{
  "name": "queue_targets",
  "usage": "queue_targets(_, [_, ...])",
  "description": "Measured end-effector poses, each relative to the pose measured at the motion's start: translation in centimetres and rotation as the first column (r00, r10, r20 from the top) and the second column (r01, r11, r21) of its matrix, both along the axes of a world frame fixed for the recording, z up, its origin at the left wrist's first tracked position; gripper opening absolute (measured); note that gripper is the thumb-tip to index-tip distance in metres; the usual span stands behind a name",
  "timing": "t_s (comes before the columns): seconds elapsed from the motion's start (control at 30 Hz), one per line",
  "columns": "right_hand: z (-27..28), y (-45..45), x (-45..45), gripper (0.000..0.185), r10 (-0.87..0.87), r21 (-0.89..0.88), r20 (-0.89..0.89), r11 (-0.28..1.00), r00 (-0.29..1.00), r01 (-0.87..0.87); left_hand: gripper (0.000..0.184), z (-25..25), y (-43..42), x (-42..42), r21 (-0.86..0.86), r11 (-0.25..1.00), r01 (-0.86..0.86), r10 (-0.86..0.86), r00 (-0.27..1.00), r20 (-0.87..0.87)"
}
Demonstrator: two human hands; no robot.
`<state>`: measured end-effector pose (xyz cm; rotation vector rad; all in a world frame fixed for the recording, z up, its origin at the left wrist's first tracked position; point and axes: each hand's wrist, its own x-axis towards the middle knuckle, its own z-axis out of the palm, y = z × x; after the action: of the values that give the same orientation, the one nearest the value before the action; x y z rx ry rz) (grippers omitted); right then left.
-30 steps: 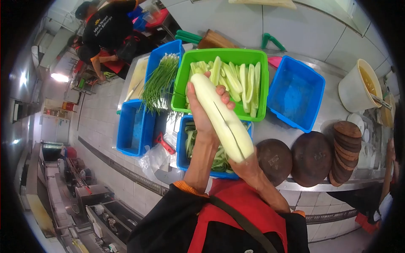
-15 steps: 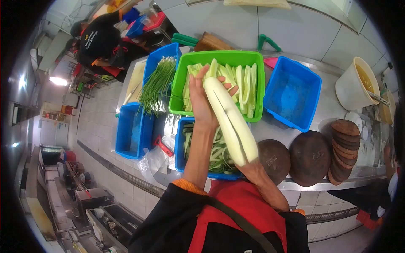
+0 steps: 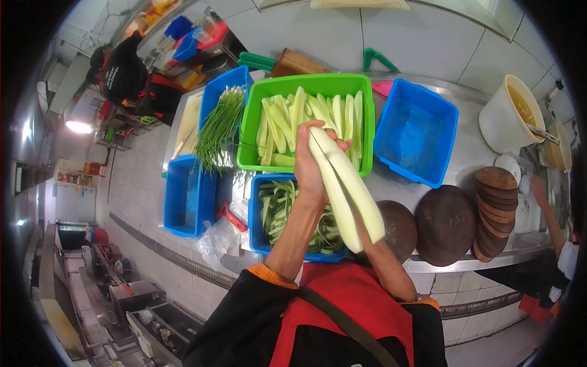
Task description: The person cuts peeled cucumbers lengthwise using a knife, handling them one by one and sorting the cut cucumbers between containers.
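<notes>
A large peeled cucumber [image 3: 339, 180], pale green and split lengthwise, is held over the tubs. My left hand [image 3: 310, 162] is wrapped round its far end, with fingertips showing on the other side. At the near end the two halves stand apart, and my right hand [image 3: 369, 240] is at that gap, its fingers mostly hidden by the cucumber. Behind it, a green tub [image 3: 244, 144] holds several peeled cucumber lengths [image 3: 278, 122]. Below my left hand, a blue tub [image 3: 255, 235] contains dark green peel strips [image 3: 278, 211].
A blue tub [image 3: 419, 131] stands right of the green one; another [image 3: 186, 199] stands left, by green onions [image 3: 221, 131]. A red-handled peeler [image 3: 232, 217] lies near plastic. Dark round boards [image 3: 446, 226] line the right, below a white bucket [image 3: 498, 122]. Co-workers [image 3: 125, 76] are beyond.
The gap between the cucumber halves has widened at the near end. My left hand has moved slightly down and right with it. The view has shifted a little.
</notes>
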<state>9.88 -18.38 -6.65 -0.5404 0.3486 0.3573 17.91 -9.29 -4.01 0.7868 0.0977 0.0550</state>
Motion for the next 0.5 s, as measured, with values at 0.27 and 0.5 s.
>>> queue_targets(0.27, [-2.3, -1.5, 6.0, 0.038, 0.484, -0.766, 0.613, 0.169, 0.625, 0.620, 0.068, 2.5, 1.0, -3.4, 0.090, 0.946, 0.313, -0.299, 0.944, -0.137])
queue_targets(0.5, [-0.8, -3.4, 9.1, 0.042, 0.629, -0.576, 0.576, -0.142, 0.523, 0.805, 0.096, 3.4, -0.7, -3.9, 0.715, 0.695, 0.082, -0.172, 0.984, 0.054])
